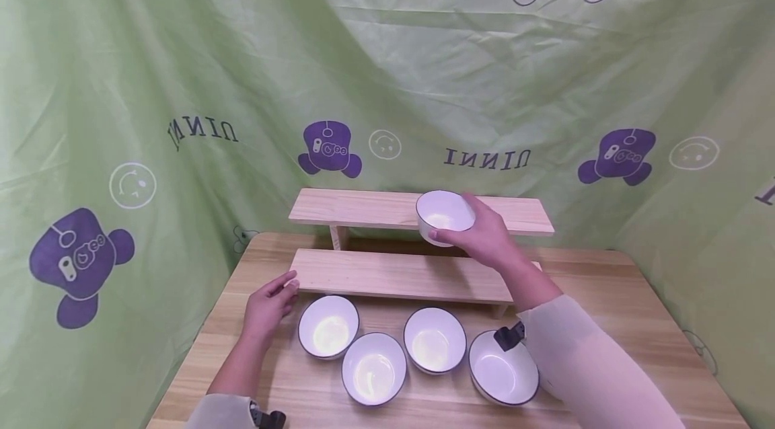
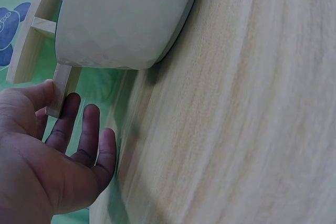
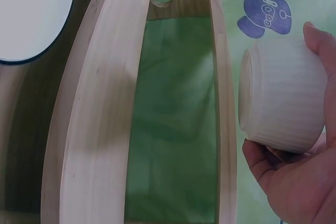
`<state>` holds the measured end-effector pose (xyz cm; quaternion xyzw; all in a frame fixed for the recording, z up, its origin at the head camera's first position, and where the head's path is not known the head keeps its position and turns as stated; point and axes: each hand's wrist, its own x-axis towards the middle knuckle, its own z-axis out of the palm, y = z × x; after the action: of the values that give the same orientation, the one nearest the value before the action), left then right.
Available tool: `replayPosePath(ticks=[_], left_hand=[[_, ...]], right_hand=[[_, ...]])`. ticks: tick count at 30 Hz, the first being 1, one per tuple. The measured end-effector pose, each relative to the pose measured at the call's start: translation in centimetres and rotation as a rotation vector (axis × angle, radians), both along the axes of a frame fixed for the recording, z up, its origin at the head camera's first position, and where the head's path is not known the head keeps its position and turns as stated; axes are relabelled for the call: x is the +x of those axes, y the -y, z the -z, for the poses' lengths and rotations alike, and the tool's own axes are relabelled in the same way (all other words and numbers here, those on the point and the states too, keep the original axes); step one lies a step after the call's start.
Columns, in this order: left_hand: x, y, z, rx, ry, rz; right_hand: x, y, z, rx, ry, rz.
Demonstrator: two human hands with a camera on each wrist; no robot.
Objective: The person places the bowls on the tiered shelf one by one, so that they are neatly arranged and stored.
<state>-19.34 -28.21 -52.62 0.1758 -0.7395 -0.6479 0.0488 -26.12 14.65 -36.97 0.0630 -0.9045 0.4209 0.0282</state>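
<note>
My right hand (image 1: 484,230) holds a white bowl (image 1: 445,210) with a thin dark rim by its side, thumb near the base. It is above the two-tier wooden shelf, overlapping the upper board (image 1: 363,206) in the head view. Ridges show on the bowl's outer wall (image 3: 286,93) in the right wrist view. At the left end of the lower board (image 1: 387,274), my left hand (image 1: 269,304) pinches the board's end (image 2: 56,103) between thumb and index finger, the other fingers loosely bent.
Several more white bowls stand upright on the wooden table (image 1: 200,375) before the shelf, among them a left one (image 1: 329,327), a front one (image 1: 374,370) and a right one (image 1: 502,368) partly behind the right sleeve. A green printed curtain (image 1: 387,79) hangs behind and at both sides.
</note>
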Motion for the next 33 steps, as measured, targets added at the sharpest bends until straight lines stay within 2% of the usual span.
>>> replayPosePath(ticks=[19, 26, 33], left_hand=[[0.1, 0.0, -0.1, 0.01, 0.018, 0.002], [-0.1, -0.1, -0.2, 0.021, 0.007, 0.0], [0.3, 0.1, -0.2, 0.014, 0.02, -0.002]], right_hand=[[-1.5, 4.7, -1.2, 0.008, -0.013, -0.06], [-2.3, 6.3, -1.2, 0.004, -0.049, -0.076], [-3.1, 8.3, -0.8, -0.014, -0.084, -0.11]])
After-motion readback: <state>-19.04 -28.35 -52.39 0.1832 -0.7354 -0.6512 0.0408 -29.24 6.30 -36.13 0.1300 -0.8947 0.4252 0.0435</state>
